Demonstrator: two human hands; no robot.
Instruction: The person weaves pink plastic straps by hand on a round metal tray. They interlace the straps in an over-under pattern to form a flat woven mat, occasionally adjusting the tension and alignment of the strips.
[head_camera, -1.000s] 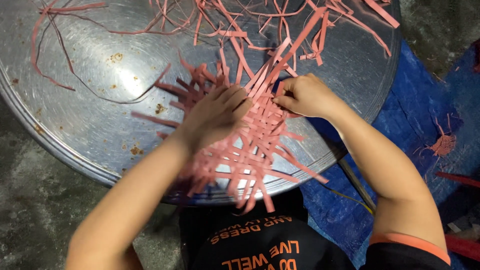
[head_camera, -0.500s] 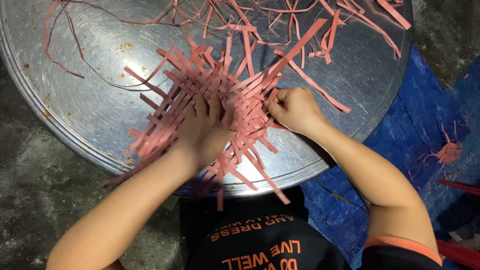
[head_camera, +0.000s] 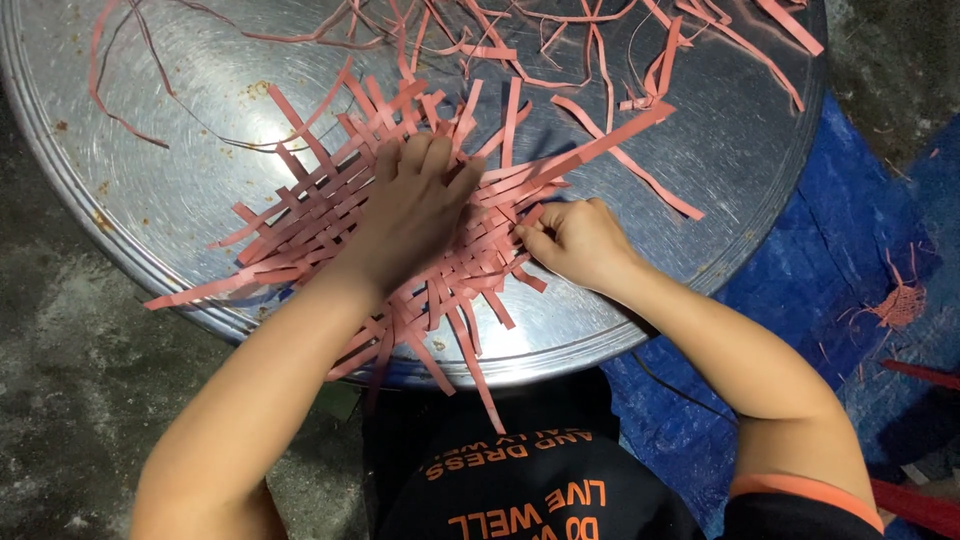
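Closest to the camera there's the person's black shirt (head_camera: 520, 480) with orange lettering, and both bare forearms reach up from it over the near rim of a round metal tabletop (head_camera: 130, 170). Off to the right of that, a blue tarp (head_camera: 820, 300) covers the ground, with a small clump of pink scraps (head_camera: 900, 305) lying on it. On the left it's just bare grey concrete floor (head_camera: 70, 380).

On the tabletop sits a half-woven mat of pink strips (head_camera: 330, 215), loose ends sticking out on every side and a few hanging over the near edge. The left hand (head_camera: 415, 205) is spread open and pressed flat on the middle of the weave, fingers pointing away from the person. The right hand (head_camera: 575, 240) is curled up at the mat's right edge, fingertips pinched on a strip end right where the weave stops.

Further back, a long pink strip (head_camera: 610, 140) runs diagonally up and right from the mat. Beyond it, a messy scatter of loose pink strips (head_camera: 560, 40) lies across the far side of the tabletop.
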